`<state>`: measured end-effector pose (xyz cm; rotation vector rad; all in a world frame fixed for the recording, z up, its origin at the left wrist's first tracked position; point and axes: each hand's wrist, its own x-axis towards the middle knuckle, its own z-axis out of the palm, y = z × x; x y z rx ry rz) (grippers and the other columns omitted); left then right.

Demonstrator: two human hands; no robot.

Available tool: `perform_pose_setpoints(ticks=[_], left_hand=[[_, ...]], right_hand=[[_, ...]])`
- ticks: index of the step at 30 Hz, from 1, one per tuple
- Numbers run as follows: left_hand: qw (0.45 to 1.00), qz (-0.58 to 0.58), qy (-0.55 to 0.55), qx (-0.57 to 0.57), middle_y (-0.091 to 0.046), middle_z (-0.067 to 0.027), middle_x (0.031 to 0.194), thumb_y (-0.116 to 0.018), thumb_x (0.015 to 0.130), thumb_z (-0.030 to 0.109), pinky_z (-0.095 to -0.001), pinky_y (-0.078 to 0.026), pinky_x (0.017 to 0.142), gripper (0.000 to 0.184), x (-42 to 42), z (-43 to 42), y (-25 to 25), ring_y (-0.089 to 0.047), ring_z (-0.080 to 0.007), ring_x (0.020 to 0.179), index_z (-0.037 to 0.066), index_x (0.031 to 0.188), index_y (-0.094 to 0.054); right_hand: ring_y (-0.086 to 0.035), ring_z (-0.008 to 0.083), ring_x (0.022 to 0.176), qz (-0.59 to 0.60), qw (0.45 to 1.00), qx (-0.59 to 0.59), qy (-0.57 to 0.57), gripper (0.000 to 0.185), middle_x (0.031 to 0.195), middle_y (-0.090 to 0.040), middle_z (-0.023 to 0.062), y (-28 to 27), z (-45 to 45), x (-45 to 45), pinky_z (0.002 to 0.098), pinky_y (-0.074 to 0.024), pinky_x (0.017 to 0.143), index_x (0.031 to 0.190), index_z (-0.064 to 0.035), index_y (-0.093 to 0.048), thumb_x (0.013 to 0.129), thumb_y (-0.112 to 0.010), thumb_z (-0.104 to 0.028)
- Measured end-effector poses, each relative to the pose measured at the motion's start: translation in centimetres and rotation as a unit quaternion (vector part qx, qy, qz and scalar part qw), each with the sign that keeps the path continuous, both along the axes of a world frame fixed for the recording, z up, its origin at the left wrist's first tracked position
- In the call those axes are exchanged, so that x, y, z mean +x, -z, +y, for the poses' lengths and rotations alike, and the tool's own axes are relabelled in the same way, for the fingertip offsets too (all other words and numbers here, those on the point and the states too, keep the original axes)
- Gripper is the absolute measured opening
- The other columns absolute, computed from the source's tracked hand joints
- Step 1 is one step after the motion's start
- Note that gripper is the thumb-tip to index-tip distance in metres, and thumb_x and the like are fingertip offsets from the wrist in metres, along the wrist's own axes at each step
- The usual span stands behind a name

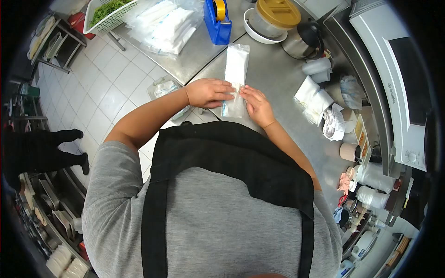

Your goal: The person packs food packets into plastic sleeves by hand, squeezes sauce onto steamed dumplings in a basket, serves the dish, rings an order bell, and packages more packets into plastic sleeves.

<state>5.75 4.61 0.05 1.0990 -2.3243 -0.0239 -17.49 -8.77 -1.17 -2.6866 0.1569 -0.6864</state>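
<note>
Far-left pile: a heap of plastic packets (pixel 160 28), white with some blue print, lies loose on the steel table (pixel 194 60); whether these have been dealt with or are waiting, I cannot tell.
Near-left tub: a see-through tub (pixel 152 92) at the table's left edge has similar white packets inside, so the work looks like one piece among many, with part of the lot perhaps already put by.
Left hand: the left hand (pixel 211 94) lies palm down, fingers together and lightly bent, their tips on the left side of the packet; a pinch underneath cannot be made out.
Tape dispenser: the blue dispenser (pixel 218 30) with its yellow roll stands farther off, beyond the left hand, touched by neither hand.
Packet in work: one long white packet (pixel 237 60) lies flat on the table between the hands — its far half reaches past the fingers, its near end shows below them. Handling seems midway, since both hands are on it; what remains to be done is not shown.
Right hand: the right hand (pixel 257 105) rests with fingers stretched out, tips on the packet's right side — pressing, it seems, rather than gripping.
</note>
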Motion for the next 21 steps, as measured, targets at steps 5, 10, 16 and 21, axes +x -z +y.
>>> perform_pose_setpoints(ticks=[5, 10, 16, 21], left_hand=[[0.996, 0.022, -0.077, -0.03, -0.063, -0.0057, 0.114, -0.067, 0.08, 0.013, -0.0356, -0.05, 0.087, 0.023, -2.0, 0.5, 1.7, -0.06, -0.0244, 0.106, 0.009, 0.102, -0.066], [0.968, 0.172, -0.165, 0.084, -0.065, -0.0088, 0.109, -0.064, 0.083, 0.012, -0.0359, -0.051, 0.084, 0.019, -2.4, 1.0, 1.5, -0.063, -0.0265, 0.1, 0.007, 0.101, -0.066], [0.941, 0.214, -0.155, 0.212, -0.063, -0.0119, 0.113, -0.065, 0.08, 0.008, -0.0363, -0.049, 0.089, 0.029, -1.5, 1.3, 0.1, -0.061, -0.0305, 0.102, 0.008, 0.108, -0.062], [0.983, 0.126, -0.129, 0.045, -0.058, -0.0119, 0.118, -0.071, 0.072, 0.011, -0.0376, -0.045, 0.094, 0.042, -2.0, 1.4, -0.5, -0.053, -0.0317, 0.112, 0.008, 0.112, -0.06]], right_hand=[[-0.055, 0.0276, 0.115, -0.016, 0.999, 0.028, -0.003, 0.037, 0.116, -0.061, 0.0097, 0.3, -0.1, 0.1, 0.0403, -0.0439, 0.097, 0.109, -0.0058, -0.064, 0.074, -0.06, 0.004], [-0.054, 0.0283, 0.111, 0.011, 0.998, 0.059, 0.019, 0.042, 0.115, -0.06, 0.0089, -1.5, 0.7, 0.3, 0.0399, -0.0418, 0.097, 0.113, -0.0091, -0.063, 0.072, -0.064, 0.0], [-0.055, 0.0247, 0.108, 0.042, 0.998, 0.037, -0.005, 0.037, 0.11, -0.06, 0.0038, -1.2, -0.4, 0.5, 0.0372, -0.0414, 0.093, 0.109, -0.0145, -0.066, 0.073, -0.066, -0.005], [-0.057, 0.0228, 0.104, 0.01, 0.998, 0.058, 0.022, 0.026, 0.106, -0.062, 0.0014, -0.1, -0.6, 0.7, 0.0374, -0.0426, 0.09, 0.098, -0.0146, -0.07, 0.074, -0.065, -0.006]])
